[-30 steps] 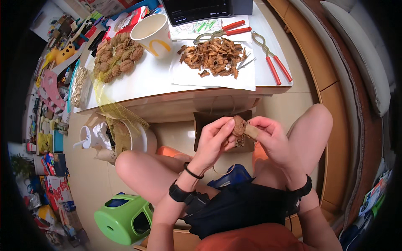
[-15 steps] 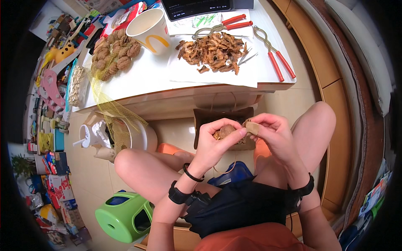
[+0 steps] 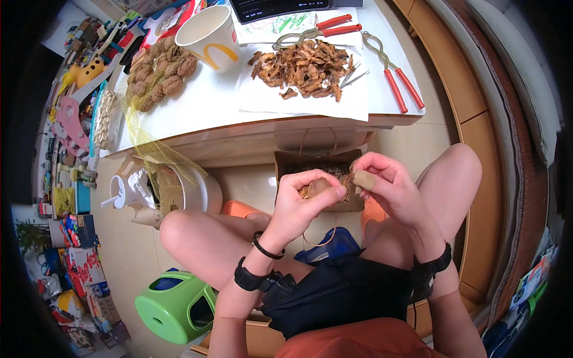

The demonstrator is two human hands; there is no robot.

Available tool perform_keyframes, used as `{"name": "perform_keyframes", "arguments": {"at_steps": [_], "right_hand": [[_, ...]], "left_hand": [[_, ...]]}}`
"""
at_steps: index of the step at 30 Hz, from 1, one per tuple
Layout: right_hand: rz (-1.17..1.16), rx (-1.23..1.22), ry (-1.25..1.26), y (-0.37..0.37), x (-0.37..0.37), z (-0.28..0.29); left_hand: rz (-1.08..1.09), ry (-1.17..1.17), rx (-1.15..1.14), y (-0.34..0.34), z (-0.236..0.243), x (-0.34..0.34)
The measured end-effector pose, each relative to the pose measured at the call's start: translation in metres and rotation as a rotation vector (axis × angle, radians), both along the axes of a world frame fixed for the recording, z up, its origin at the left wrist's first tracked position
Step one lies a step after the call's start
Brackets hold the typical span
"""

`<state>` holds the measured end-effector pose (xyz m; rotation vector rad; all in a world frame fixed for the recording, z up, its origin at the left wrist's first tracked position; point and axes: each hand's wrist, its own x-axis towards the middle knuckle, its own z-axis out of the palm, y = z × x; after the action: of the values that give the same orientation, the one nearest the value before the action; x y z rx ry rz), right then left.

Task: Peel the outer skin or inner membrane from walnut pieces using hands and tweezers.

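Note:
Over the brown paper bag [image 3: 290, 163] between my knees, my left hand [image 3: 301, 201] is closed around a partly opened walnut [image 3: 319, 187]. My right hand [image 3: 389, 186] pinches a small brown piece [image 3: 351, 175] beside the walnut; a tan bandage [image 3: 364, 179] wraps its thumb. Brown bits lie inside the bag. On the table in front, a heap of brown walnut pieces [image 3: 307, 68] rests on white paper [image 3: 262, 102]. Whole walnuts [image 3: 171, 85] sit in a yellow net [image 3: 154, 146] that hangs over the table edge.
A paper cup [image 3: 209, 39], two red-handled nutcrackers [image 3: 396, 89] [image 3: 334, 25], and a thin metal pick [image 3: 356, 77] are on the table [image 3: 197, 122]. A white bin [image 3: 206, 194] stands below at left. A green stool [image 3: 173, 313] is near my left leg.
My hands have drawn slightly apart, and the small brown piece in my right hand is a little away from the walnut. The walnut stays in my left hand.

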<state>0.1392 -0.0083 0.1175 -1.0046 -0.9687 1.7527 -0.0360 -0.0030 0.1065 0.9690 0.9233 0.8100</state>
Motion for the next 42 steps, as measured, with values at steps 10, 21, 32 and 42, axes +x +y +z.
{"name": "perform_keyframes", "arguments": {"at_steps": [10,21,32,42], "right_hand": [[-0.139,0.12,-0.233,-0.002,0.0,-0.014],[-0.087,0.127,-0.135,0.009,-0.016,-0.003],[-0.048,0.675,-0.873,0.145,-0.025,0.069],[-0.258,0.667,-0.88,0.133,0.008,0.073]], "left_hand": [[0.137,-0.204,-0.148,0.004,-0.002,-0.001],[0.172,-0.072,-0.069,0.005,-0.007,0.001],[0.159,-0.109,-0.328,0.011,-0.038,0.013],[0.068,-0.061,-0.276,0.018,-0.061,-0.013]]}}
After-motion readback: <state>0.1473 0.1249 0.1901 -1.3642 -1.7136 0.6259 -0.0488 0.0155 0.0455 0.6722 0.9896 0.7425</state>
